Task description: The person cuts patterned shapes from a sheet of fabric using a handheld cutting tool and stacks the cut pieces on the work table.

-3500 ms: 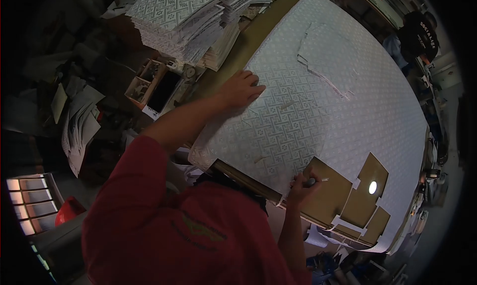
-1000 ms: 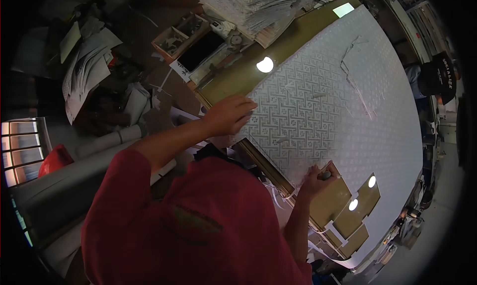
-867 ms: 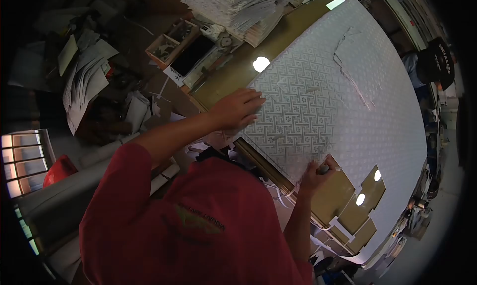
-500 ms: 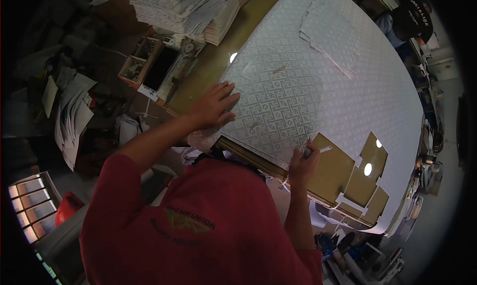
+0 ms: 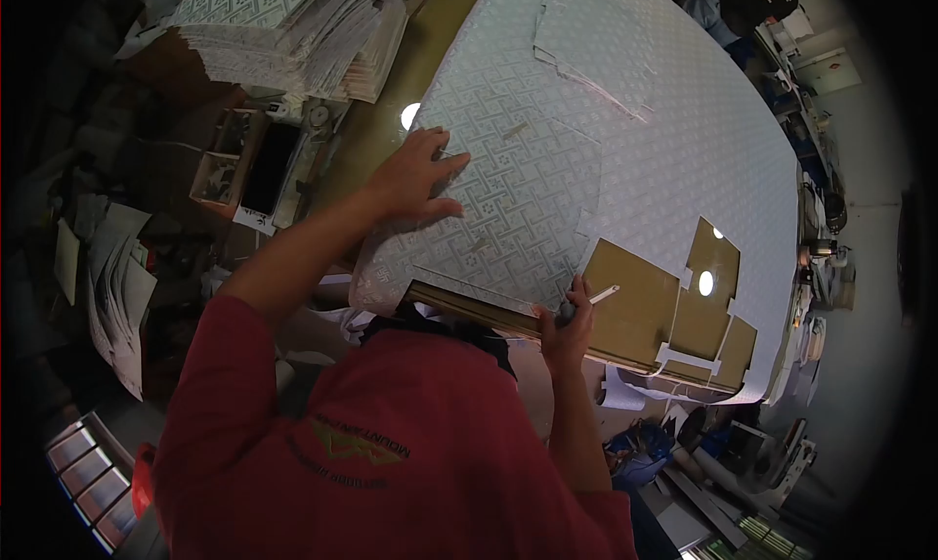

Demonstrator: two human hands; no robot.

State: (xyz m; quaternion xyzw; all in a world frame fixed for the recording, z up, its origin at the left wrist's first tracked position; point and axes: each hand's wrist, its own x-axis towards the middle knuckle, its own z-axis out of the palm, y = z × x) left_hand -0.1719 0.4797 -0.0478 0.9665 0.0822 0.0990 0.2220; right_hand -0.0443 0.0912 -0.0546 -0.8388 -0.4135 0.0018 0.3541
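Observation:
My left hand (image 5: 422, 177) lies open on the left side of a pale patterned sheet (image 5: 518, 184), thumb and fingers spread. Closer to the near edge, my right hand (image 5: 565, 333) is closed around a slim pale tool (image 5: 605, 295) with a dark grip; its exact kind is unclear. The tool's pale end sticks out to the right, beside a squared cut-out where the brown tabletop (image 5: 633, 291) shows. Under the patterned sheet spreads a larger white patterned sheet (image 5: 703, 140). A rounded corner of patterned sheet (image 5: 376, 275) droops off the table below my left forearm.
A tall stack of patterned sheets (image 5: 283, 42) stands at the back left. Near it are a wooden compartment box (image 5: 223, 164) and a dark flat object (image 5: 271, 169). Loose strips (image 5: 596, 89) lie on the white sheet. Another person (image 5: 747, 3) is at the far right.
The whole view has shifted, so the table sits further left and higher. My left thumb is spread wider, and more of the drooping corner shows. My right hand still grips the tool.

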